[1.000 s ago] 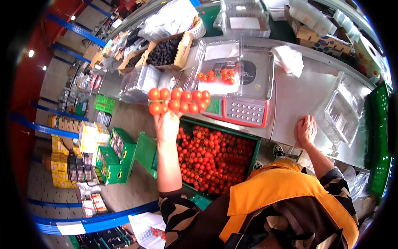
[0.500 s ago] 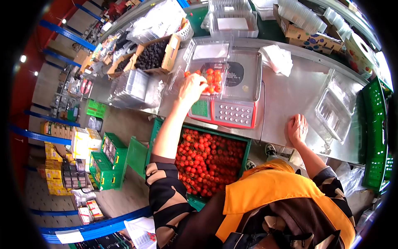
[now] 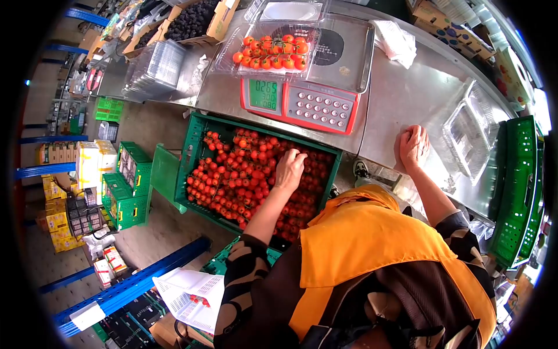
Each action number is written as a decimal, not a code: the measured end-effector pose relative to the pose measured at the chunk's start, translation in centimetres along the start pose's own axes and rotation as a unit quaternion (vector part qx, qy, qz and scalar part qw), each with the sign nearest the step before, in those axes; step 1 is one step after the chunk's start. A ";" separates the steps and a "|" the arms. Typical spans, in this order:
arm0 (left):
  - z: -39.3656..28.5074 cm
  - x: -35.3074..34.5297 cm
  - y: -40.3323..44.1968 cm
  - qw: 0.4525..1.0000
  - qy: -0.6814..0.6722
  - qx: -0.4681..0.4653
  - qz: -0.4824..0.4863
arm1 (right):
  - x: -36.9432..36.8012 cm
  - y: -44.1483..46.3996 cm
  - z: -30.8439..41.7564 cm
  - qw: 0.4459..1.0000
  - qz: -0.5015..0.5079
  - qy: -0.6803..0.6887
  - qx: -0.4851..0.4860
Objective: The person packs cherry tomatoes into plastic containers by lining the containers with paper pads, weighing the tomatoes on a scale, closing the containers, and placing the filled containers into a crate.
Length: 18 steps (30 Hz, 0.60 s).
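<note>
A: Left fingers?
B: Left hand (image 3: pixel 290 170) is sitting in the heap, its fingers bending over loose tomatoes (image 3: pixel 232 174); tips are hiding, so can't tell whether they're gripping any.
A: Right?
B: Right hand (image 3: pixel 414 148) is resting on the metal bench (image 3: pixel 386 87), fingers curling loosely. Can't tell if anything's lying under the palm.
A: Containers?
B: Green crate (image 3: pixel 190 154) is holding the loose tomatoes, many on the vine. Beyond it, a clear punnet (image 3: pixel 228 58) is sitting on the scale (image 3: pixel 319 109), holding vine tomatoes in rows; clear lid (image 3: pixel 290 10) is lying open behind. A clear container (image 3: pixel 469 134) is lying beside the right hand. Stacked clear containers (image 3: pixel 156 68) are standing left, near a cardboard box (image 3: pixel 220 23) holding dark fruit. A white basket (image 3: pixel 174 285), low left, is holding a few red pieces.
A: Writing?
B: Green display (image 3: pixel 263 94) is reading 0265 on top; lower rows aren't coming out clearly. Pale lettering behind the punnet is blurring.
A: Pose?
B: Left forearm is crossing the crate's near side, slanting up and right from the sleeve. Right arm is stretching outward over the bench edge, palm facing down.
</note>
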State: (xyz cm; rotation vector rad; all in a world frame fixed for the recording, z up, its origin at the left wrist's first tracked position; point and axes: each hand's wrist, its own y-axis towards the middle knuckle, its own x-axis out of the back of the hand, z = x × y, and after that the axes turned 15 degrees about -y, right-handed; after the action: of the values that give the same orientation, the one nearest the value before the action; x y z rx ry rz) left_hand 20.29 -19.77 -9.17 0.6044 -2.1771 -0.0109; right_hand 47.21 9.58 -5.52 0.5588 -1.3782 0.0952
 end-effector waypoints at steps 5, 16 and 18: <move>-0.3 -2.7 1.8 0.959 0.245 0.078 0.119 | -0.1 0.0 0.1 1.000 -0.002 0.001 -0.003; 2.4 -3.0 -0.7 0.981 0.167 0.051 0.079 | 0.1 -0.1 0.3 1.000 -0.004 -0.002 -0.006; 2.2 -2.5 -0.7 0.983 0.168 0.034 0.067 | 0.2 -0.1 0.3 1.000 -0.007 0.000 -0.005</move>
State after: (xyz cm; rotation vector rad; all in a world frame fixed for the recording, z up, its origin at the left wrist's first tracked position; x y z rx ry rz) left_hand 20.26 -19.77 -12.58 0.4593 -1.8894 0.2219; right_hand 46.98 9.28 -5.38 0.5601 -1.3742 0.0762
